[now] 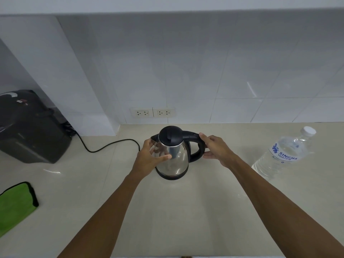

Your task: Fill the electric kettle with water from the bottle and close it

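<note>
A steel electric kettle [176, 161] with a black lid [170, 135] and black handle [197, 148] stands upright in the middle of the counter; its lid is down. My left hand [149, 159] wraps the kettle's left side, thumb across the steel body. My right hand [216, 149] is at the handle, with its index fingertip on the handle's top and the thumb below it. A clear water bottle [283, 153] with a white cap and a blue-lettered label stands at the right, capped, apart from both hands.
A black appliance [31, 131] sits at the far left, with a black cord [109, 144] running along the counter behind the kettle. A green cloth [14, 205] lies at the left front. Two wall sockets [152, 112] are on the tiled wall behind the kettle.
</note>
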